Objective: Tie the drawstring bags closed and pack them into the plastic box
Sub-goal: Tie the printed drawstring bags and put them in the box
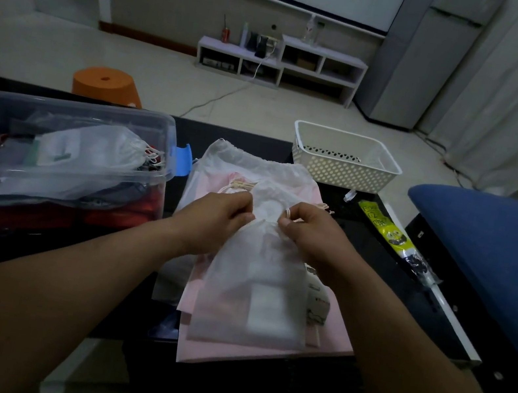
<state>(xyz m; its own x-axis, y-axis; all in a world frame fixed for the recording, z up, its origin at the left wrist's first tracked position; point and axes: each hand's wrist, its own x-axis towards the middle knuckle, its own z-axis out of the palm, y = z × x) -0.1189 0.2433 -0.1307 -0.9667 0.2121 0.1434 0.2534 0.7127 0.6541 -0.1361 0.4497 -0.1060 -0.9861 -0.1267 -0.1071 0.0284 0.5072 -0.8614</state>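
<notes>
hands: left hand (224, 211) and right hand (307, 229) were both curled, pinching the gathered neck of the white drawstring bag (256, 282), cord (287, 212) looped over a right finger | bag: lay flat atop a pink pile (329, 340), long axis running away from the person, neck farthest | plastic box (59, 161): stood to the left, nearer the left hand

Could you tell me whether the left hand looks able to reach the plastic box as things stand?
Probably yes: the box sits just left of the left hand with nothing between, though that hand now pinches the neck of the bag.
</notes>
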